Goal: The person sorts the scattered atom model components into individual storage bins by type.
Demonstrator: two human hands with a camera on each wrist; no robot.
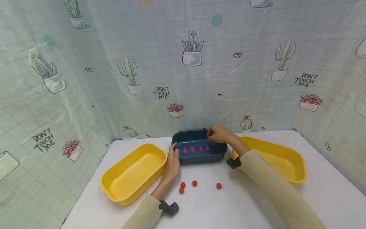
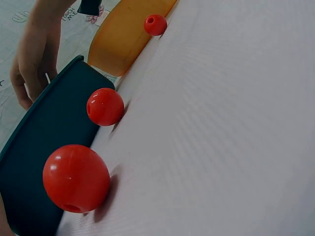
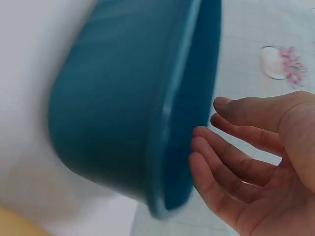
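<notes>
A dark blue plastic basin stands at the back of the table, with several small magenta, pear-shaped pieces in a row inside. My left hand rests against its left end, fingertips at the rim. Over the basin's right part, my right hand hangs with loosely bent fingers. In the right wrist view its thumb stands apart from the fingers, and nothing shows between them. Several red beads with holes lie on the table in front of the basin; the left wrist view shows a red bead up close.
To the left stands a yellow basin with a few thin pale sticks on its floor. Another yellow basin is at the right, partly behind my right forearm. A patterned sheet hangs behind the white table.
</notes>
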